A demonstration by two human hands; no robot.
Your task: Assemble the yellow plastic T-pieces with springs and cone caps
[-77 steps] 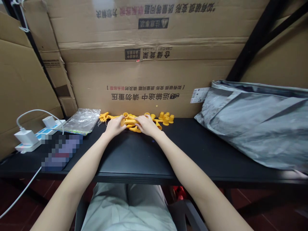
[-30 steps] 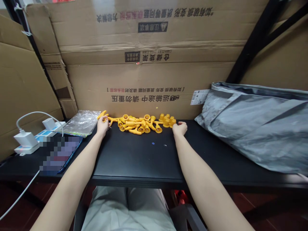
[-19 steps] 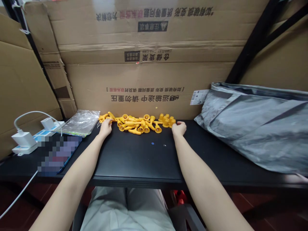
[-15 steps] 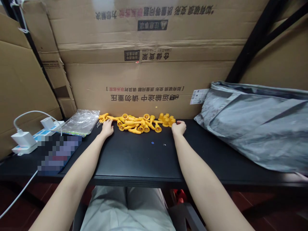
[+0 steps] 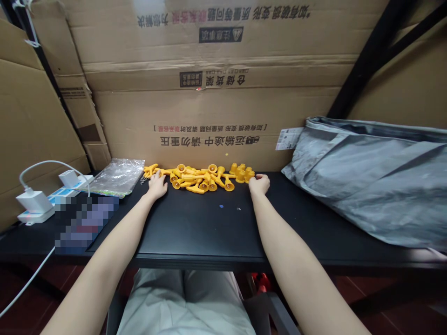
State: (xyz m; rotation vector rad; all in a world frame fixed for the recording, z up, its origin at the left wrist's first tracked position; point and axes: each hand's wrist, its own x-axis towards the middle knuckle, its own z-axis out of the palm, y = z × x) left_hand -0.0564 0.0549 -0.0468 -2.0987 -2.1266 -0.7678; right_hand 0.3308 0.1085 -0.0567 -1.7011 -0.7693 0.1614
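Note:
A heap of yellow plastic T-shaped handles with flared, cup-like ends (image 5: 199,179) lies along the back of the black table. My left hand (image 5: 158,186) is at the heap's left end, its fingertips touching the handles and its thumb apart. Just left of it, thin metal spirals (image 5: 142,178) stick out beside a handle. Several small yellow cups (image 5: 240,173) stand in a cluster to the right of the heap. My right hand (image 5: 259,184) has its fingers curled against the nearest right-hand cup; its fingertips are partly hidden.
A large cardboard sheet (image 5: 209,107) stands behind the table (image 5: 195,232). Grey fabric bag (image 5: 370,181) at right; clear plastic bag (image 5: 118,177), white power strip (image 5: 35,216) with chargers and a blurred-out flat object (image 5: 85,225) at left. A small blue disc (image 5: 221,206) lies in front.
My left hand has shifted slightly to the right along the end of the heap. My right hand and the yellow pieces look unchanged.

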